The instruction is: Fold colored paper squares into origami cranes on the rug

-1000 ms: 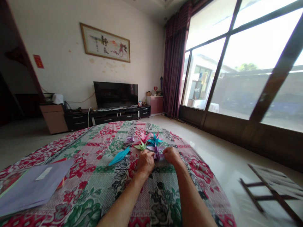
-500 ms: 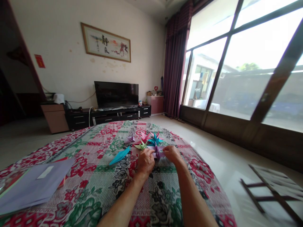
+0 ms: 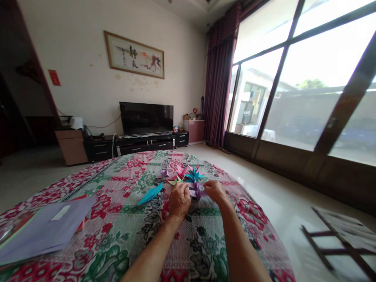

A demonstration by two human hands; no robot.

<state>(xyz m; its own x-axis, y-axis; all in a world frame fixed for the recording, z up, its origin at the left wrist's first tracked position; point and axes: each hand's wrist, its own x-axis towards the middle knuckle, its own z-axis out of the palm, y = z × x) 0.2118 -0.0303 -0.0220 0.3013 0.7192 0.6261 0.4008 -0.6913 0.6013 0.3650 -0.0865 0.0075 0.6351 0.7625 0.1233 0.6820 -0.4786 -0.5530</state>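
Note:
A purple origami crane point(image 3: 196, 191) is stretched between my two hands over the table. My left hand point(image 3: 179, 199) pinches its left wing, fingers closed. The right wing is pinched in my right hand point(image 3: 215, 190), also closed. Just beyond lie more folded paper cranes: a blue one point(image 3: 194, 174), a pink one point(image 3: 181, 171), a light green one point(image 3: 176, 181) partly behind my left hand, and a small purple one point(image 3: 165, 173). To the left of my left hand rests a long folded blue paper piece point(image 3: 150, 194).
A flowered cloth covers the round table point(image 3: 111, 243). Purple paper sheets point(image 3: 44, 229) are stacked at its left side. A low wooden stool point(image 3: 340, 235) stands on the floor at the right. Beyond the table are a television point(image 3: 147, 118) and a black cabinet point(image 3: 143, 144).
The view has shifted slightly, so everything appears a little further right. Both hands keep their pinch on the purple crane's wings, with hardly any other change.

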